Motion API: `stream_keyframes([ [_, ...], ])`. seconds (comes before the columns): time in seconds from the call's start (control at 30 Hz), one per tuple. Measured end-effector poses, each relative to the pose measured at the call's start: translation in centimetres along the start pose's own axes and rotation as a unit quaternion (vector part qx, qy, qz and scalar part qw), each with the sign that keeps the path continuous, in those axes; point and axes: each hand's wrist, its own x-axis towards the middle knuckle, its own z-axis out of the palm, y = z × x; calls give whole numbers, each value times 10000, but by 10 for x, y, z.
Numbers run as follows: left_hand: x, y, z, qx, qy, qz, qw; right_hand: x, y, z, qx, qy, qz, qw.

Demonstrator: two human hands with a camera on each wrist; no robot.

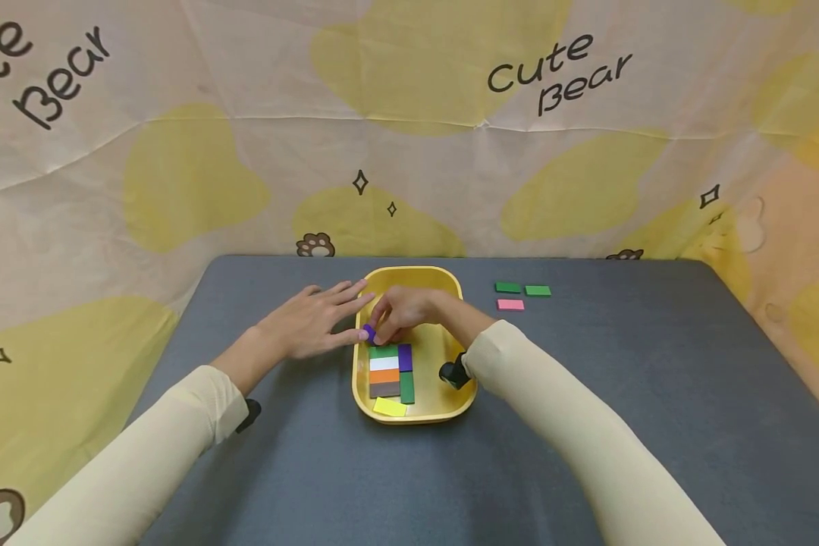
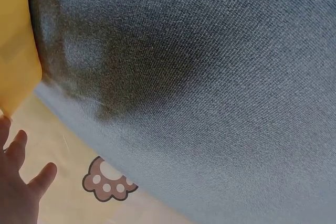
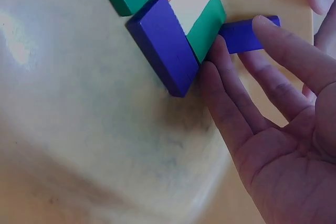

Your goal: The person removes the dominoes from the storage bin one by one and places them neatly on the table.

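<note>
Inside the yellow plastic tray (image 1: 453,406), my right hand (image 1: 406,309) pinches a purple block (image 3: 244,36) between thumb and fingers by the left wall. My left hand (image 1: 317,322) has its fingers spread over the tray's left rim, its thumb tip close to that block; whether they touch, I cannot tell. Below the right hand lie flat blocks side by side: green (image 1: 384,353), white (image 1: 384,364), orange (image 1: 384,376) and grey-brown (image 1: 384,390). A second purple block (image 1: 406,358) and a dark green block (image 1: 407,387) line their right side. Nearer the front, a yellow block (image 1: 390,407) sits at a slant.
To the right of the tray, a dark green block (image 1: 508,287), a lighter green block (image 1: 538,290) and a pink block (image 1: 510,305) lie on the dark grey-blue table (image 1: 621,364). A patterned cloth (image 1: 409,152) hangs behind the table's far edge.
</note>
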Motion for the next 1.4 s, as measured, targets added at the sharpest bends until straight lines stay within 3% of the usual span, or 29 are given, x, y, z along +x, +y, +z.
stream_keyframes([
  [0.37,1,1,0,47,27,20,10000,5,-2,7,-65,373,-126,9992],
  [0.83,1,1,-1,15,45,26,10000,2,-2,5,265,371,-279,9986],
  [1.4,0,0,-1,-1,-13,-51,10000,-25,9,-26,58,673,-436,9968],
])
